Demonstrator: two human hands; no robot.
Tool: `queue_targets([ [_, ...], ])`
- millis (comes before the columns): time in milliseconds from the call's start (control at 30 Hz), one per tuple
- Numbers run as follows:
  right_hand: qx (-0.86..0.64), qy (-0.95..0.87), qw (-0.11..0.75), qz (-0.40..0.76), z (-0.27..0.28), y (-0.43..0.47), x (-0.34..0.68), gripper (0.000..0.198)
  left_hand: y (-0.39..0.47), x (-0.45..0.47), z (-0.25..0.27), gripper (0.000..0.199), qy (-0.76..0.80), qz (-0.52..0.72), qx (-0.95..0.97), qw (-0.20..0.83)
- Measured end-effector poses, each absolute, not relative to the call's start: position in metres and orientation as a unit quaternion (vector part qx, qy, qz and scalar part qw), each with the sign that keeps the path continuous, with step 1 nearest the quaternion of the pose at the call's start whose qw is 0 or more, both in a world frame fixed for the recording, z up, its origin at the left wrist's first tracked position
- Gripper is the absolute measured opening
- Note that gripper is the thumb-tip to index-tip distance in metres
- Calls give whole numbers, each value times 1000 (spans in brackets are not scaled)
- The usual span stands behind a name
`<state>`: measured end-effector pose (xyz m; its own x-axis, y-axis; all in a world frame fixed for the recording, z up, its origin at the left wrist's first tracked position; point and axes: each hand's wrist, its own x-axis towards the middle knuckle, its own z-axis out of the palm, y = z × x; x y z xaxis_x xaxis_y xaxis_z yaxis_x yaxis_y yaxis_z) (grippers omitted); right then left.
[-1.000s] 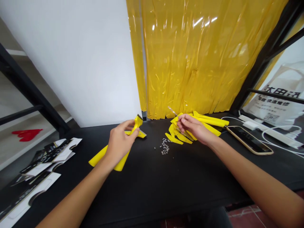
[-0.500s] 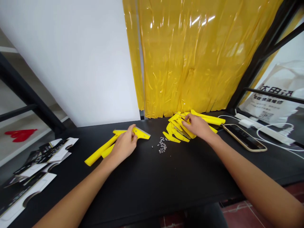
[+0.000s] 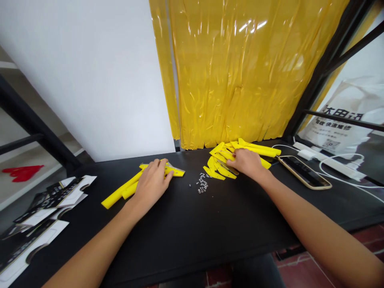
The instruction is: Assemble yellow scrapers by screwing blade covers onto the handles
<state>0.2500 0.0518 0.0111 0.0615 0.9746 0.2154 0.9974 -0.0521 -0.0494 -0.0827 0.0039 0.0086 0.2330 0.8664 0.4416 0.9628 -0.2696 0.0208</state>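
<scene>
Phone, cables, packaging cards.

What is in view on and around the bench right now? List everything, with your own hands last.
yellow scrapers: two, yellow, lying side by side at left-centre of the table, under the left hand
pile of yellow parts: count unclear, yellow, rear centre
small screws: a loose cluster, silver, between the hands
phone: one, dark with a gold rim, right of the pile
power strip: one, white, with white cables, far right
packaging cards: several, black and white, left edge
table: one, black
plastic curtain: yellow strips, behind the table
left hand: resting on the scrapers
right hand: fingers down in the pile
</scene>
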Motion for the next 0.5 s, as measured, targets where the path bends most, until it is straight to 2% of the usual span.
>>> queue_targets([
  [67, -730, -671, 116, -65, 13, 51, 252, 36, 0, -78, 15, 21, -597, -237, -760, 103],
  [100, -732, -665, 130, -65, 15, 52, 253, 36, -3, -76, 17, 22, -607, -254, -749, 81],
  [200, -732, -649, 206, -15, 20, 52, 257, 33, -9, -69, 21, 38, -603, -276, -748, 24],
  [267, -700, -647, 291, 80, 24, 52, 258, 29, -13, -63, 20, 43, -570, -287, -770, -6],
  [367, -605, -635, 397, 272, 28, 47, 251, 33, -19, -53, 16, 29, -518, -319, -789, -92],
  [433, -524, -590, 443, 426, 28, 39, 238, 36, -24, -45, 15, 21, -486, -354, -769, -216],
  [500, -445, -542, 459, 546, 26, 26, 219, 34, -29, -37, 15, 38, -443, -378, -720, -377],
])
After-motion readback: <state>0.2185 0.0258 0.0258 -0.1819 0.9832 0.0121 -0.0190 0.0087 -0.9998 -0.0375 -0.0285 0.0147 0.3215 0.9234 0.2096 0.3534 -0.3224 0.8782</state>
